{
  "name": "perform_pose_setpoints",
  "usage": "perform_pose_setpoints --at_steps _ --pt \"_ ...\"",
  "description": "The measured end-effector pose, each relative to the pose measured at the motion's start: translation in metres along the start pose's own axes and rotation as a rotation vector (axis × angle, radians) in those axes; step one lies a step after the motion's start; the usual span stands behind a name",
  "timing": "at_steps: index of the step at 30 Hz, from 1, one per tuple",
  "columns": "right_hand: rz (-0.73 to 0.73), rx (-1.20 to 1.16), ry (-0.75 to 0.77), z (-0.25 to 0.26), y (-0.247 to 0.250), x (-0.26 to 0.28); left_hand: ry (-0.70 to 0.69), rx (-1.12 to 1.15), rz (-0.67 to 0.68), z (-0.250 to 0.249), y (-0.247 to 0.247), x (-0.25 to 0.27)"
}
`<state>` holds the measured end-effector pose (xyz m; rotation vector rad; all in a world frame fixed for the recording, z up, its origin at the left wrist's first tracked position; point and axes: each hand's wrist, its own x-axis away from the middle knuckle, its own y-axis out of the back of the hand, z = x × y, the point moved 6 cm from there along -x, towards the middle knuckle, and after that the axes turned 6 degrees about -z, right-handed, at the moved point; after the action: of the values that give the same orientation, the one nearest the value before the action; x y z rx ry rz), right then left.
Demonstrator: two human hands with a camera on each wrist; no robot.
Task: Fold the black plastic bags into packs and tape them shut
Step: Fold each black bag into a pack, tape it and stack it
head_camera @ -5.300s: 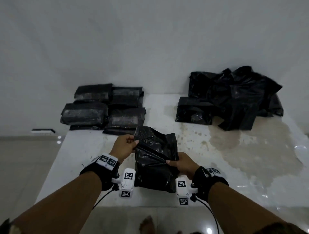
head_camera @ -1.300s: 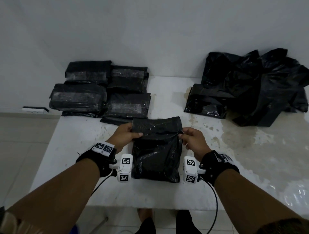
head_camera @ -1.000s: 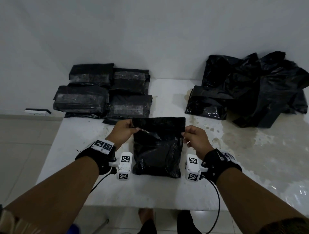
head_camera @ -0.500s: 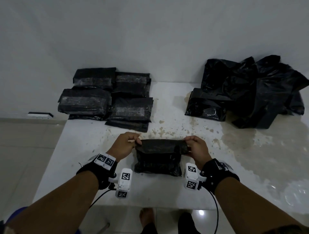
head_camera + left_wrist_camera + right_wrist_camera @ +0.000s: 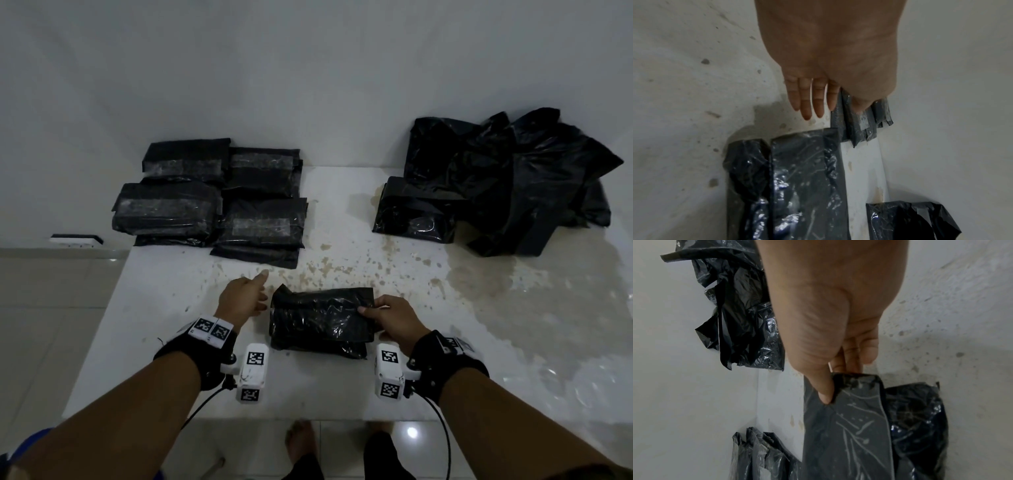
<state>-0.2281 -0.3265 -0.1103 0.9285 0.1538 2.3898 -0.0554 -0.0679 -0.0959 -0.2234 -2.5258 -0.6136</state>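
No words, brand names or numbers are being shown legibly anywhere in these views. The only sign-like marks are black-and-white square coded patterns: two are being displayed on the white block (image 5: 252,372) fixed at the left wrist, two on the white block (image 5: 389,371) at the right wrist, and two more on the left wristband (image 5: 211,331). A small printed mark is possibly being carried on the right wristband (image 5: 454,345), but it is too blurred to be read.
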Motion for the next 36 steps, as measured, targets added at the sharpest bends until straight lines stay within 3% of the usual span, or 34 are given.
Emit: perform_pose_setpoints --at_steps 3,9,13,18,25,29,32,36 --pt "-0.017 0.102 0.011 -0.001 0.002 -0.001 0.007 -0.112 0.060 -0.006 -0.009 0.000" --pt "-0.189 0.062 0.012 0.019 0.012 -0.015 -0.092 -0.290 0.128 -0.015 -0.027 -0.011" --pt "-0.136 0.075 0.026 0.027 0.007 -0.028 -0.087 -0.297 0.093 -0.019 -0.031 -0.012" --pt "-0.139 -0.037 -0.024 0.018 0.009 -0.030 0.054 -0.023 0.065 -0.009 -0.032 -0.010" --pt "-0.066 0.009 0.035 0.022 0.008 -0.022 0.031 0.080 0.120 -0.004 -0.032 -0.008" --pt "-0.111 0.038 0.094 0.017 0.014 -0.018 -0.047 0.133 0.083 -0.007 -0.025 -0.005" --pt "-0.071 0.027 0.068 0.009 0.012 -0.011 0.012 0.140 0.094 -0.004 -0.021 0.002" --pt "0.058 0.122 0.072 0.005 0.000 -0.005 0.057 -0.024 0.230 -0.001 -0.022 0.011"
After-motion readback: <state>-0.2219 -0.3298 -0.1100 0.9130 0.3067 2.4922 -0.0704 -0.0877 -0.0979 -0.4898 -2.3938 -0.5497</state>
